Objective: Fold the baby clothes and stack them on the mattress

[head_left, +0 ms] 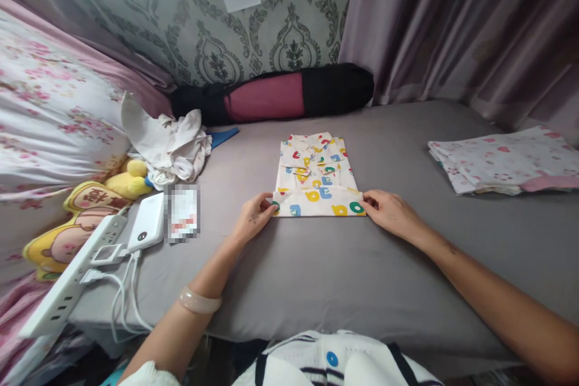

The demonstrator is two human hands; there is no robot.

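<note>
In front of me on the grey sheet lies a white shirt (316, 175) with a print of coloured letters. Its sides are folded in and its bottom edge is turned up into a straight band. My left hand (254, 215) pinches the left corner of that band between thumb and fingers. At the opposite corner my right hand (389, 210) pinches the band the same way. The collar end points away from me, and both short sleeves rest across the middle of the shirt.
A long black and pink bag (266, 96) lies along the wall. To the left are crumpled white clothes (174, 142), a yellow plush toy (129, 180), a white power bank (147, 221) and a power strip (75, 274) with cables. Folded printed cloth (502, 160) lies at right.
</note>
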